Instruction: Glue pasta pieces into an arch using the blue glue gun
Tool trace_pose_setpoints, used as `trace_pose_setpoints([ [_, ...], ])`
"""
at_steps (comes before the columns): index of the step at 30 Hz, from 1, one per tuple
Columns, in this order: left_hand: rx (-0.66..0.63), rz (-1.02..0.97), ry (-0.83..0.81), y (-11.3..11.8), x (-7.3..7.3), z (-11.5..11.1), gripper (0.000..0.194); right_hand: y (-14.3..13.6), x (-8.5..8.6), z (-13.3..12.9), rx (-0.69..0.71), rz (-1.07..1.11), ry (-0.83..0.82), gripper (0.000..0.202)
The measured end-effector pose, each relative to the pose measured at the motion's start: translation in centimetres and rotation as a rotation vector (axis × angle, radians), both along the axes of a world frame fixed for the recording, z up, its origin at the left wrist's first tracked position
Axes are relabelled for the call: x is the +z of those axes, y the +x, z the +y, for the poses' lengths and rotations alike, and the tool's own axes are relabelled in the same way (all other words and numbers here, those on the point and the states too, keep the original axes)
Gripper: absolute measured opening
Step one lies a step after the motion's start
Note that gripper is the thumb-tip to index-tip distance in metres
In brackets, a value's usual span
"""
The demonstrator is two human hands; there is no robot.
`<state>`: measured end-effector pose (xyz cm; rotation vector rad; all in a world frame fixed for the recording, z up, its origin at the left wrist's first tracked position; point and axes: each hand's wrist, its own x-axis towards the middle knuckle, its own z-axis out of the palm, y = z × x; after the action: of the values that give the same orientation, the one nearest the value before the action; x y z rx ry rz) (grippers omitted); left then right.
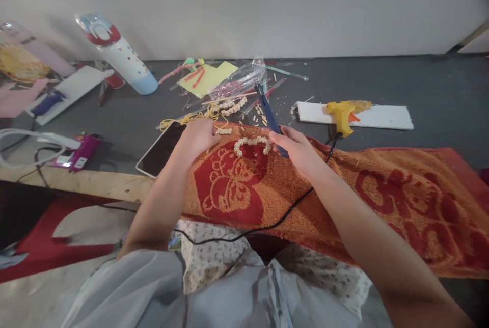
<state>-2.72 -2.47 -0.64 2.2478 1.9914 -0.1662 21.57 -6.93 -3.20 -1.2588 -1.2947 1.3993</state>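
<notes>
My right hand (296,149) grips a long, narrow, dark blue tool (271,114) whose far end points up and away; its exact kind is unclear. Below that tool, a curved piece made of small cream bits (252,141) lies on the orange and red towel (233,185). My left hand (199,135) is closed, fingers curled down at the towel's far edge, and what they hold, if anything, is hidden. Right beside its fingertips is a short row of cream pieces (224,131). Yellow cord (179,120) lies just beyond this hand.
A yellow glue gun (341,115) rests on a white board (385,116), its black cable (282,223) crossing the towel. A tablet (160,149) lies at left. Behind are yellow paper (208,79), clear plastic (244,81), a bottle (120,55) and a pink charger block (76,153).
</notes>
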Motion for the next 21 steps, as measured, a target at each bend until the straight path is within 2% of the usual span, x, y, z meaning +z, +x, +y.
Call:
trace_pose_setpoints([
  [9, 0.028, 0.076, 0.089, 0.8, -1.0, -0.7, 0.018, 0.0, 0.1, 0.0, -0.005, 0.036, -0.032, 0.033],
  [14, 0.062, 0.057, 0.113, 1.2, -1.0, -1.0, 0.020, 0.0, 0.3, 0.0, -0.008, 0.005, -0.021, 0.030],
  [21, 0.188, -0.009, 0.093, 2.1, -0.5, -1.3, 0.018, -0.1, 0.7, 0.0, -0.015, 0.030, -0.032, 0.031],
])
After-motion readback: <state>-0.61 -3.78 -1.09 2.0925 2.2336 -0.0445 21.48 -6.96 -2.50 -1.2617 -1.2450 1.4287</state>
